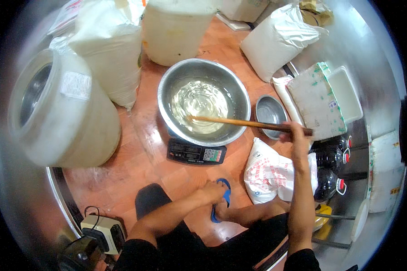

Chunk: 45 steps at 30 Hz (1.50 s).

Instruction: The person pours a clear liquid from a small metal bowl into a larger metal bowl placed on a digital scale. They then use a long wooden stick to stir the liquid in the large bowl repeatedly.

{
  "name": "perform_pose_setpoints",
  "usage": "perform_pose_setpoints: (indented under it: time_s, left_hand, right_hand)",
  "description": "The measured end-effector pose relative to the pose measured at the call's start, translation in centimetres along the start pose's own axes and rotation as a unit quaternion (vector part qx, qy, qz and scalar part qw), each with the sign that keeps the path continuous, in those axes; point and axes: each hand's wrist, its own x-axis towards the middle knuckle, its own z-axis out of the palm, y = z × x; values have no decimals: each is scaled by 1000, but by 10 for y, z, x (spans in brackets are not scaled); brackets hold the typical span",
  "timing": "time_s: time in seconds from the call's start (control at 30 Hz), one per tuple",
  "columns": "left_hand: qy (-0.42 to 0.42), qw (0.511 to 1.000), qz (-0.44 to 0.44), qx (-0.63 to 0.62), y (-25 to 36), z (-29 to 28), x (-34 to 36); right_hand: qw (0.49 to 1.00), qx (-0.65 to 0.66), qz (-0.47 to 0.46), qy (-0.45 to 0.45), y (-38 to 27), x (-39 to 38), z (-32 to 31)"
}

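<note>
My right hand is closed around the dark end of a long wooden stick. The stick reaches left over the rim of a large metal basin, its pale tip in the clear, swirling liquid. Under the basin stands a black digital scale, its keypad facing me. My left hand rests low by my foot and a blue sandal; how its fingers lie is hard to make out. A smaller metal bowl sits right of the basin, partly behind my right hand and the stick.
Large plastic barrels and a white sack stand left and behind. To the right are another sack, a worn foam box, printed white bags and dark bottles with red caps. A cream device sits lower left.
</note>
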Motion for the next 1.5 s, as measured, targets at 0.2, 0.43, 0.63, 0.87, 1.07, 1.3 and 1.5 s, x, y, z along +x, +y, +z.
perform_pose_setpoints:
  time_s: [0.2,0.43,0.63,0.87,1.07,1.3,1.5]
  left_hand:
    - [-72,997,-9,-27,12,-33,-9]
    - [10,1000,11,-28,-5,2,-7]
    - [-51,998,-23,-26,8,-24,-8]
    - [-77,997,-19,-23,10,-28,-1]
    - [-74,996,-31,-39,3,-22,0]
    - [-44,999,-11,-20,5,-19,2]
    - [-65,998,-3,-8,7,-20,-2]
  right_hand:
    - [986,-108,-106,74,-8,3,-7]
    - [984,-35,9,-176,2,-8,30]
    - [989,-92,-82,86,-3,10,-24]
    - [981,-63,-104,-150,20,-13,43]
    - [996,-41,-67,40,-8,4,-10]
    - [990,-84,-111,-25,20,-1,26]
    - [994,14,19,-106,2,-8,20]
